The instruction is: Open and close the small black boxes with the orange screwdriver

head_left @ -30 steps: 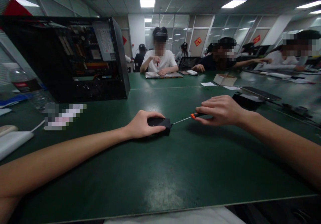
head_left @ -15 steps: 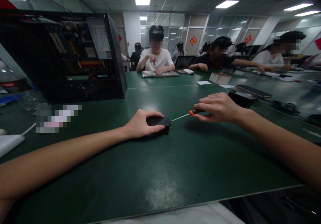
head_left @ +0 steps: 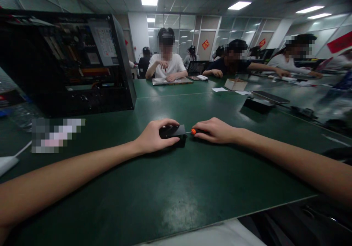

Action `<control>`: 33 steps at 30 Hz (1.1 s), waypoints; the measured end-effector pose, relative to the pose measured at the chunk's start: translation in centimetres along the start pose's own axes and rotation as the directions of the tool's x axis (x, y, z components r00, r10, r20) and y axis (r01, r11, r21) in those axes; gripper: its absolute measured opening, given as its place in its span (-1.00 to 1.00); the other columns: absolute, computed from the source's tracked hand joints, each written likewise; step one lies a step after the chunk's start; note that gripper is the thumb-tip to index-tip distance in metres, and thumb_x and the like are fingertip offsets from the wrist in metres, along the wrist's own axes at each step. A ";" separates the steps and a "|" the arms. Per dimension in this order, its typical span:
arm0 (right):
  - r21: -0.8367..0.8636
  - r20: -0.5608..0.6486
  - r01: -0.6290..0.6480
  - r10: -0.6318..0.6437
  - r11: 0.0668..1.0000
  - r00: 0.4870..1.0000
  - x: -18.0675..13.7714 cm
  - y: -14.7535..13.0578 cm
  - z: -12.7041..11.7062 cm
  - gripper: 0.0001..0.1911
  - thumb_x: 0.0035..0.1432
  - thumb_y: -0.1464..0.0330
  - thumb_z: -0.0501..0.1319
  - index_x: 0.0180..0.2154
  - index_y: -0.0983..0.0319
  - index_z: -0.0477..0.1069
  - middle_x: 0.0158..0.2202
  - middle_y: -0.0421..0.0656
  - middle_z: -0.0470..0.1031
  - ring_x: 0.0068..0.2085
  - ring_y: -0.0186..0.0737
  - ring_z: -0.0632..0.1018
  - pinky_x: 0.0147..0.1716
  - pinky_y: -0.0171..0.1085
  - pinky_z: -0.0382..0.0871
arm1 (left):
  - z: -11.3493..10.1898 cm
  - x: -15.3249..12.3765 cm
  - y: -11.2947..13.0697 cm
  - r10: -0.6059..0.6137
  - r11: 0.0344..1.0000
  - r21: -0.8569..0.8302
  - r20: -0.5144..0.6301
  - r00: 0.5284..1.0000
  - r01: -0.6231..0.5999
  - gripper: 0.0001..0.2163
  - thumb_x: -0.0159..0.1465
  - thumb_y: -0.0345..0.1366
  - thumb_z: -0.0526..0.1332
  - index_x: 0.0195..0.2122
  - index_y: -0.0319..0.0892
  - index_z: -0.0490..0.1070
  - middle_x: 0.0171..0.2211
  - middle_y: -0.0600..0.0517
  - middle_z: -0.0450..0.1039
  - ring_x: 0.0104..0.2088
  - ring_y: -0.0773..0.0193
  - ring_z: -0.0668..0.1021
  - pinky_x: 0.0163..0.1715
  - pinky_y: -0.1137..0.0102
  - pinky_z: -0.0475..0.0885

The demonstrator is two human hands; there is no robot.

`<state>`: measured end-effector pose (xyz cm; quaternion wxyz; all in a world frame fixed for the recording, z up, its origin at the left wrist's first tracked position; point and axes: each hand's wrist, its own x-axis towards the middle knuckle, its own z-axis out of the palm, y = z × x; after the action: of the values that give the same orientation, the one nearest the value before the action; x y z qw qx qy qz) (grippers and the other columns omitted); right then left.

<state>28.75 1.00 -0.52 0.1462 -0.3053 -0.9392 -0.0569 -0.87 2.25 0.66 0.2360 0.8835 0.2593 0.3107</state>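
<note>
A small black box-shaped part (head_left: 178, 130) rests on the green table (head_left: 176, 187) in front of me. My left hand (head_left: 155, 136) is closed round it from the left, thumb on the near side and fingers on the far side. To its right, my right hand (head_left: 216, 130) grips a screwdriver (head_left: 194, 131) with an orange-and-black handle. Only a short length of the shaft shows, running to the right end of the black box. Whether the tip is inside it or just against it I cannot tell.
An open black computer case (head_left: 121, 66) stands at the back left, with a clear plastic bottle (head_left: 22, 114) beside it. Beyond are a small carton (head_left: 235, 84), a black part (head_left: 257, 105) and a flat dark device (head_left: 271, 97). A person (head_left: 167, 66) works opposite.
My right hand has moved left and slightly down with the screwdriver, and much less of the shaft shows. My left hand keeps its hold. The view has turned slightly right.
</note>
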 end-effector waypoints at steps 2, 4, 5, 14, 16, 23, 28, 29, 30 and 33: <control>-0.056 -0.048 -0.005 0.002 0.998 0.999 -0.2 0.1 -0.3 -0.62 0.45 0.18 0.01 -0.04 0.28 0.47 -0.27 -0.08 0.61 -0.38 -0.31 0.55 -0.38 -0.34 0.29 | -0.4 -0.2 -0.1 -0.024 1.000 -0.007 0.013 1.000 0.024 -0.53 0.19 -0.16 0.40 0.09 -0.24 0.50 0.03 -0.12 0.59 0.00 0.06 0.61 0.07 0.25 0.46; -0.147 -0.094 -0.007 -0.007 0.989 0.996 -0.4 0.1 -0.7 -0.64 0.45 0.20 0.02 0.00 0.27 0.47 -0.24 -0.08 0.62 -0.37 -0.31 0.56 -0.40 -0.34 0.26 | -0.8 -0.5 -0.1 -0.076 0.997 0.002 0.040 0.996 0.076 -0.51 0.18 -0.13 0.41 0.11 -0.23 0.51 0.05 -0.12 0.59 0.02 0.03 0.61 0.08 0.23 0.46; -0.196 -0.110 -0.007 -0.015 0.981 0.994 -0.5 0.1 -0.8 -0.64 0.45 0.21 0.02 0.00 0.26 0.48 -0.25 -0.09 0.62 -0.38 -0.31 0.55 -0.42 -0.33 0.24 | -1.0 -0.6 -0.2 -0.110 0.994 0.013 0.053 0.992 0.110 -0.51 0.18 -0.11 0.41 0.10 -0.23 0.52 0.03 -0.12 0.60 0.00 0.02 0.61 0.06 0.22 0.46; -0.216 -0.183 -0.113 0.073 0.970 0.980 0.6 -2.9 0.5 -0.62 0.46 0.24 -0.01 0.04 0.26 0.48 -0.25 -0.06 0.60 -0.37 -0.28 0.54 -0.39 -0.30 0.26 | -1.1 -0.7 -0.9 -0.189 0.982 -0.005 0.062 0.980 0.189 -0.48 0.16 0.02 0.42 0.04 -0.23 0.59 -0.10 -0.08 0.65 -0.14 0.03 0.64 -0.03 0.25 0.47; -0.057 -0.161 -0.133 0.122 0.990 0.979 0.9 -3.2 0.7 -0.63 0.45 0.24 0.02 0.04 0.27 0.48 -0.19 -0.05 0.61 -0.30 -0.26 0.57 -0.33 -0.30 0.33 | -1.1 -0.7 -1.0 -0.182 0.983 -0.024 0.053 0.982 0.183 -0.49 0.19 0.03 0.39 0.03 -0.23 0.59 -0.10 -0.08 0.66 -0.14 0.04 0.64 -0.02 0.25 0.47; 0.239 -0.093 -0.172 0.199 0.956 0.976 1.2 -2.7 0.1 -0.67 0.41 0.23 0.09 -0.03 0.25 0.53 -0.16 -0.08 0.63 -0.22 -0.24 0.61 -0.21 -0.32 0.41 | -1.2 -0.7 -1.0 -0.158 0.987 -0.032 0.039 0.987 0.159 -0.55 0.22 -0.01 0.37 0.02 -0.21 0.60 -0.11 -0.05 0.66 -0.13 0.06 0.64 -0.05 0.28 0.47; -0.160 -0.196 -0.126 0.094 0.979 0.976 1.1 -2.6 0.2 -0.61 0.45 0.24 0.01 0.01 0.29 0.52 -0.31 -0.06 0.56 -0.39 -0.27 0.50 -0.41 -0.30 0.24 | -1.1 -0.7 -0.8 -0.166 0.986 -0.015 0.031 0.986 0.166 -0.56 0.20 -0.05 0.39 0.01 -0.24 0.61 -0.13 -0.07 0.67 -0.15 0.07 0.64 -0.09 0.30 0.48; -0.169 -0.204 -0.120 0.084 0.978 0.975 1.1 -2.7 0.2 -0.61 0.45 0.24 0.01 0.01 0.29 0.52 -0.32 -0.06 0.55 -0.40 -0.28 0.49 -0.42 -0.29 0.23 | -1.1 -0.8 -0.8 -0.166 0.986 -0.019 0.027 0.986 0.166 -0.56 0.20 -0.06 0.40 0.01 -0.24 0.60 -0.12 -0.07 0.67 -0.15 0.07 0.65 -0.09 0.30 0.48; -0.141 -0.210 -0.112 0.081 0.984 0.974 1.2 -2.8 0.2 -0.62 0.45 0.25 0.01 0.01 0.30 0.52 -0.31 -0.06 0.55 -0.39 -0.28 0.49 -0.41 -0.30 0.24 | -1.1 -0.8 -0.8 -0.163 0.986 -0.023 0.025 0.986 0.164 -0.56 0.20 -0.06 0.40 0.02 -0.23 0.60 -0.12 -0.06 0.67 -0.15 0.08 0.65 -0.09 0.30 0.48; 0.064 -0.198 -0.123 0.134 0.990 0.971 1.5 -2.9 0.3 -0.65 0.45 0.26 0.05 0.00 0.31 0.50 -0.24 -0.05 0.57 -0.31 -0.28 0.52 -0.31 -0.32 0.33 | -1.1 -0.9 -0.9 -0.139 0.990 -0.029 0.020 0.990 0.140 -0.58 0.21 -0.07 0.40 0.01 -0.21 0.61 -0.13 -0.05 0.68 -0.16 0.09 0.65 -0.11 0.32 0.47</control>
<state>25.84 -0.42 -0.38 0.2518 -0.3543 -0.8990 -0.0541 -2.49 2.66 0.58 0.2729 0.8622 0.3135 0.2895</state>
